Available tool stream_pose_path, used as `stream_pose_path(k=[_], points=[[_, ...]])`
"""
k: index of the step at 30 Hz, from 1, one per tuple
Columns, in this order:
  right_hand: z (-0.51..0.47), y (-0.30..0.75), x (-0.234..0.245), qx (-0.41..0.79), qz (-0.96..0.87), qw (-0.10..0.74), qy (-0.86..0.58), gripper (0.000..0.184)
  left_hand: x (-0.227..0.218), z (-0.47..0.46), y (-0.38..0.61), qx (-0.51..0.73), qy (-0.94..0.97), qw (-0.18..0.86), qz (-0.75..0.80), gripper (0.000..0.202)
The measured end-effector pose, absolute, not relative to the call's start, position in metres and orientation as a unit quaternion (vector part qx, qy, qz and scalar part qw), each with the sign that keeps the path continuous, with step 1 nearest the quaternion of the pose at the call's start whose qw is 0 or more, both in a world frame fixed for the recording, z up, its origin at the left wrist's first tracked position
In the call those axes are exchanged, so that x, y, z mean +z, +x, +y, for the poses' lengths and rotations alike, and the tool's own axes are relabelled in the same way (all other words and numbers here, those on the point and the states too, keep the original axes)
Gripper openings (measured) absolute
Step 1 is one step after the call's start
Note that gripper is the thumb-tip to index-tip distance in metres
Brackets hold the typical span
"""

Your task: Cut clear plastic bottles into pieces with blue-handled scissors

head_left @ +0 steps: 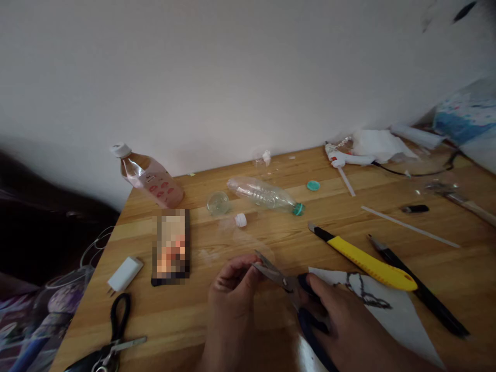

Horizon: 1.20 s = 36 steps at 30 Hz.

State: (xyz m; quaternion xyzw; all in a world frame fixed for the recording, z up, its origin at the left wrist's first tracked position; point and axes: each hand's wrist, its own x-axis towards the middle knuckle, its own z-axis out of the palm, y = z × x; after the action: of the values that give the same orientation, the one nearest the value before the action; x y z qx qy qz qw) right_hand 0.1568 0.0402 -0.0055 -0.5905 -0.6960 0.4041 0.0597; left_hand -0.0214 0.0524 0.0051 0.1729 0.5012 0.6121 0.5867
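My right hand grips a pair of scissors by the dark blue handles, their blades slightly apart and pointing left. At the blade tips, my left hand is closed in a pinch. A faint piece of clear plastic shows just above those fingers and seems to be held in them; its full outline is hard to make out. Beyond the hands lie a small clear bottle top with a white cap, a clear cup-like piece and a clear plastic bottle on its side with a green neck ring.
Right of my hands lie a yellow utility knife, a black pen-like tool and a paper with a black drawing. A white glue gun rests farther back. Leftward are a pink bottle, phone, charger and keys.
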Motion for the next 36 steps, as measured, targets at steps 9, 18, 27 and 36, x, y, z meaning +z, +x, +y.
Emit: stream_pose_path(k=[9, 18, 27, 36], points=[[0.046, 0.157, -0.002, 0.395, -0.707, 0.081, -0.581, 0.013, 0.008, 0.055, -0.021, 0.625, 0.155, 0.591, 0.485, 0.02], [0.044, 0.151, 0.013, 0.406, -0.684, 0.078, -0.601, 0.019, 0.01, 0.054, -0.019, 0.639, 0.142, 0.591, 0.472, 0.019], [0.046, 0.155, 0.005, 0.426, -0.687, 0.082, -0.583, 0.017, 0.009, 0.053, -0.019, 0.636, 0.131, 0.594, 0.475, 0.023], [0.045, 0.154, 0.005, 0.422, -0.682, 0.069, -0.593, 0.015, 0.008, 0.056, -0.015, 0.642, 0.142, 0.595, 0.462, 0.021]])
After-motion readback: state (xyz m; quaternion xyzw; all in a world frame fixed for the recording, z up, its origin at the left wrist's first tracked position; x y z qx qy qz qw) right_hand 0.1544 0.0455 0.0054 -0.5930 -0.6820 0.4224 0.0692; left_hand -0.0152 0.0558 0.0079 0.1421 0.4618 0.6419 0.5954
